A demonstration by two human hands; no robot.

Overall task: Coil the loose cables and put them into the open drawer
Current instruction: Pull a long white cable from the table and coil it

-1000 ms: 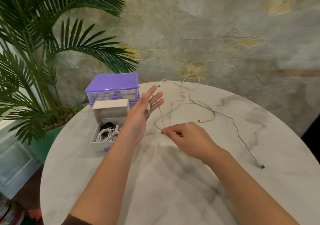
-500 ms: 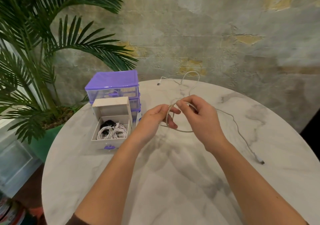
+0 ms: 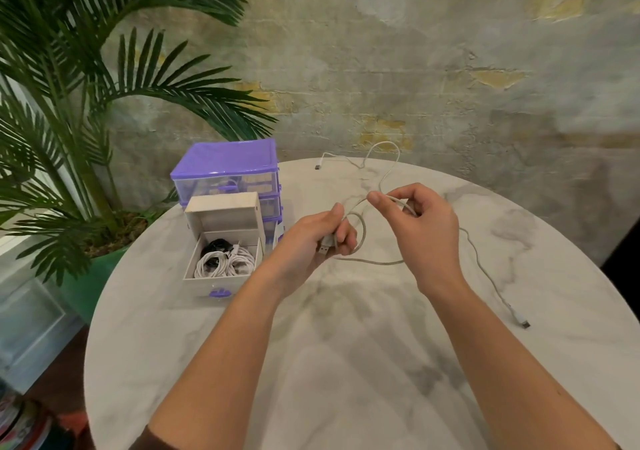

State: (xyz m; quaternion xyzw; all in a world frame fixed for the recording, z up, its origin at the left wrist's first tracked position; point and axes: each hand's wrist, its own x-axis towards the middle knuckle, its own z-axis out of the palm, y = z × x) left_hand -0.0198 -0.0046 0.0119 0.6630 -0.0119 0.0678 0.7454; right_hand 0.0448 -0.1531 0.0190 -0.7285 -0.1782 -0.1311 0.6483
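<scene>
A long white cable [image 3: 367, 261] runs in loops between both hands above the middle of the marble table [image 3: 346, 363]. My left hand [image 3: 311, 238] grips the looped part with its USB plug sticking out below the fingers. My right hand [image 3: 419, 228] pinches the same cable a little higher and to the right. The cable's far end [image 3: 525, 323] lies on the table at the right. A second thin cable [image 3: 360, 160] lies at the table's back edge. The open white drawer [image 3: 221, 278] at the left holds coiled white and black cables.
A purple drawer unit [image 3: 227, 169] stands behind the open drawer at the table's back left. A large palm plant [image 3: 69, 110] in a green pot rises beyond the left edge. A rough wall closes the back.
My left hand went from spread open to closed on the cable. My right hand rose from the table and brought the cable over in loops toward the left hand.
</scene>
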